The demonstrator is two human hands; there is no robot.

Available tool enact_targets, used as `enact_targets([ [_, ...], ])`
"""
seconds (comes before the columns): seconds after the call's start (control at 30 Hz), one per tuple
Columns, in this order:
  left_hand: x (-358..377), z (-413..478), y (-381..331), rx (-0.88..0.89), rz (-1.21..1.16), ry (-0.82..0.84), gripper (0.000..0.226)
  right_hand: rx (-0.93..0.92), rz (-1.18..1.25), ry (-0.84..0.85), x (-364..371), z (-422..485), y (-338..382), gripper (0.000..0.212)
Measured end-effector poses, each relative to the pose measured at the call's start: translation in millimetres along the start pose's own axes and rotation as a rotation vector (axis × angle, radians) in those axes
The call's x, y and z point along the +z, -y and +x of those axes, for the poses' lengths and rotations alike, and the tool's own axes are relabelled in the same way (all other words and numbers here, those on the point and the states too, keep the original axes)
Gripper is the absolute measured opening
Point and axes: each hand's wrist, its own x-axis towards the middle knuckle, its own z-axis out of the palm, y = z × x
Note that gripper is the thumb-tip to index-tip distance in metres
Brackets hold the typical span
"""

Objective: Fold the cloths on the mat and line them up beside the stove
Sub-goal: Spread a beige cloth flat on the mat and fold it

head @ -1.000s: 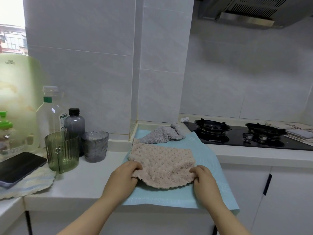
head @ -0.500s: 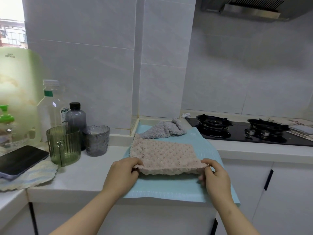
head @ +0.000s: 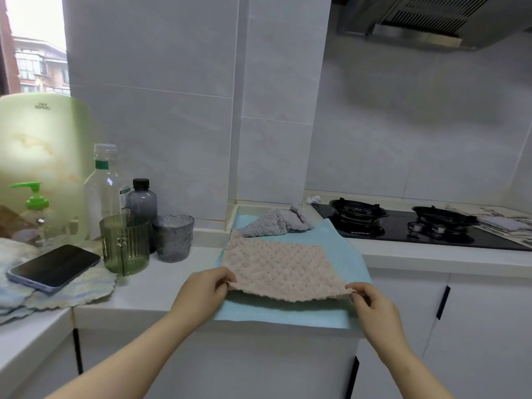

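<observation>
White kitchen counter (head: pixel 161 286) is seen under grey wall tiles, and a blue mat (head: pixel 288 316) is spread on it, with its front edge hung a little over the side. On the mat a pink bumpy cloth (head: pixel 282 266) is laid open. Its far edge is rested on the mat and its near edge is lifted a little. The near left corner is pinched by the left hand (head: pixel 201 292), with thumb and fingers pressed together on the cloth. The near right corner is pinched the same way by the right hand (head: pixel 374 309). Behind the pink cloth, a grey cloth (head: pixel 276 224) is bunched up at the back of the mat. To the right of the mat a black stove (head: pixel 403 230) with two burners is set into the counter. More cloths (head: pixel 501 223) are laid past the stove at the far right. To the left of the mat a grey cup (head: pixel 172 237), a green cup (head: pixel 125 244), a dark bottle (head: pixel 141 203) and a clear bottle (head: pixel 103 185) are stood close together. Further left a phone (head: pixel 54 267) is laid on a wavy cloth (head: pixel 86 289).
</observation>
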Motion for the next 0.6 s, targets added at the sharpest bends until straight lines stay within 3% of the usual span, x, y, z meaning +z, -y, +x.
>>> enact_targets([
  [0.13, -20, -5, -4, 0.058, 0.006, 0.047, 0.018, -0.017, -0.029, -0.017, -19, -8, 12, 0.021],
  [0.23, -36, -9, -7, 0.054, -0.081, 0.129, 0.030, -0.012, -0.046, 0.025, -31, -17, 17, 0.021],
  [0.43, -54, -13, -21, -0.109, -0.446, 0.199, 0.007, 0.052, 0.049, 0.044, -45, -25, 27, 0.022],
  [0.6, -55, 2, -20, -0.185, -0.524, 0.183, 0.002, 0.068, 0.136, 0.020, -38, -15, 26, 0.015],
])
